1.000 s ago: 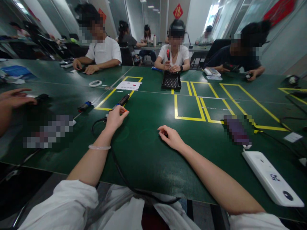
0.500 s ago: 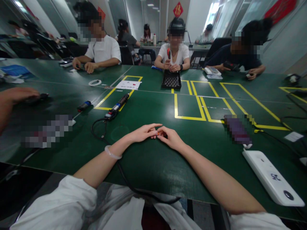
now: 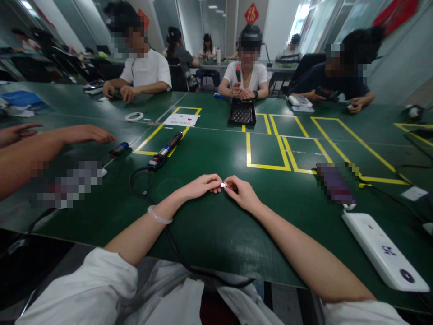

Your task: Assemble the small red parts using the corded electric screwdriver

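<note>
My left hand (image 3: pixel 199 187) and my right hand (image 3: pixel 241 194) meet fingertip to fingertip over the green table (image 3: pixel 216 225). Between the fingertips sits a tiny pale part (image 3: pixel 223 184), pinched from both sides; its shape is too small to make out. Both hands rest low on the table, close to me. A black corded tool (image 3: pixel 166 150) with an orange band lies a little beyond my left hand, its cable (image 3: pixel 142 180) curling back under my left forearm.
Yellow tape boxes (image 3: pixel 267 149) mark the table. A black tray (image 3: pixel 241 113) stands far centre, a white power strip (image 3: pixel 384 250) at right, a small blue-black item (image 3: pixel 119 149) and a neighbour's arm (image 3: pixel 50 144) at left. Several people sit across the table.
My left hand left the corded tool and swung right to meet my right hand. The neighbour's arm at left has reached further along the table.
</note>
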`<state>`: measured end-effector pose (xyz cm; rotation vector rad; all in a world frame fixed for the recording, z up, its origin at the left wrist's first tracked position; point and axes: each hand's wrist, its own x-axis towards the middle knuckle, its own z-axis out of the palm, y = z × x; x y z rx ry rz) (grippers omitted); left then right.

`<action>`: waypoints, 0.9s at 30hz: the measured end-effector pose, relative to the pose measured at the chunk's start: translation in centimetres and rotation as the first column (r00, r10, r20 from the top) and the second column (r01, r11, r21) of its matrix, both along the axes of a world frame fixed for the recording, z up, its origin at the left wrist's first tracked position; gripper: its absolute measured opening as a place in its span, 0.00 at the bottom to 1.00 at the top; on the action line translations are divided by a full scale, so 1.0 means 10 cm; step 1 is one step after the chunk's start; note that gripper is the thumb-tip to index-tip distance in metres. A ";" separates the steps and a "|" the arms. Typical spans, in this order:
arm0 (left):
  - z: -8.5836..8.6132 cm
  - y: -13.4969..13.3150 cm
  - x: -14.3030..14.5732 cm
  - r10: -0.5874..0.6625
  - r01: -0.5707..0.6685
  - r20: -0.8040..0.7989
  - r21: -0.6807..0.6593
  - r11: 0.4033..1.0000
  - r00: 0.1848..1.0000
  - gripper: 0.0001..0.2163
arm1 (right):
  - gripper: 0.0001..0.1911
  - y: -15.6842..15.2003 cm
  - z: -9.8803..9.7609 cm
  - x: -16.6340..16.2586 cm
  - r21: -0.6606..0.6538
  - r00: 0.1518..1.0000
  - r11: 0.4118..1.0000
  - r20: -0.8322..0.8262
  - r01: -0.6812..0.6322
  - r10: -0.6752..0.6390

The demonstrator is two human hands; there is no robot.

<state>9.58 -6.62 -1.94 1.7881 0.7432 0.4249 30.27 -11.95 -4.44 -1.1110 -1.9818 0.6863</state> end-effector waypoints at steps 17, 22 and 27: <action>0.00 -0.06 0.02 0.003 -0.003 0.008 0.011 1.000 1.000 0.13 | 0.06 0.04 -0.01 0.02 -0.065 0.992 0.996 -0.117 -0.055 0.047; -0.03 -0.05 0.03 0.020 -0.022 0.030 0.060 0.998 0.999 0.11 | 0.06 0.04 -0.01 0.01 -0.103 0.987 0.993 -0.158 -0.049 0.032; -0.07 -0.04 0.03 0.050 -0.051 0.018 0.080 0.995 0.999 0.13 | 0.05 0.05 -0.01 0.02 -0.111 0.986 0.992 -0.164 -0.063 0.044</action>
